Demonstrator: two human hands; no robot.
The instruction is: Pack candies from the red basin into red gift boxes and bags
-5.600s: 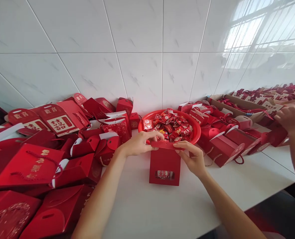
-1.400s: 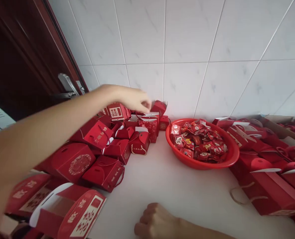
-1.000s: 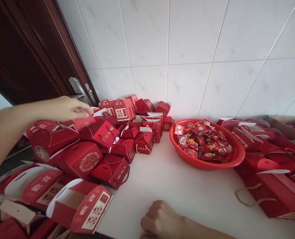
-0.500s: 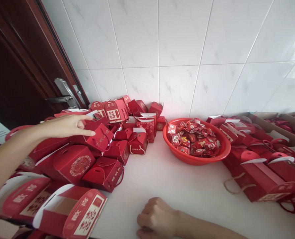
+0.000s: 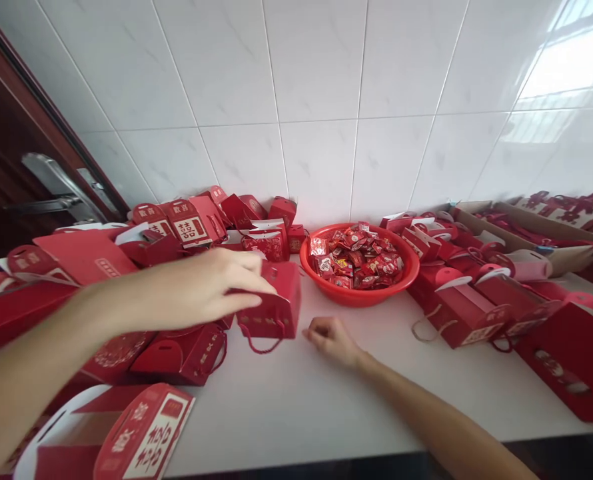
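Note:
My left hand (image 5: 221,287) is closed on the top edge of a small red gift box (image 5: 284,293) with a dark red cord handle, holding it over the white table in front of the basin. The box's far side is partly behind my fingers. To its right, my right hand (image 5: 334,340) is closed with fingers curled, low over the table; what it holds, if anything, is hidden. Behind both hands stands a red plastic basin (image 5: 361,299) full of red-wrapped candies (image 5: 356,257).
Many red gift boxes (image 5: 176,357) crowd the left side, some with lids open. More boxes (image 5: 469,307) and a cardboard carton (image 5: 566,257) stand on the right. A tiled wall (image 5: 316,67) closes off the back; a dark door (image 5: 6,153) is at left.
My left hand has lifted the gift box from the left pile and carried it right, towards the table's middle. My right hand has moved forward, nearer the basin. The view has swung right.

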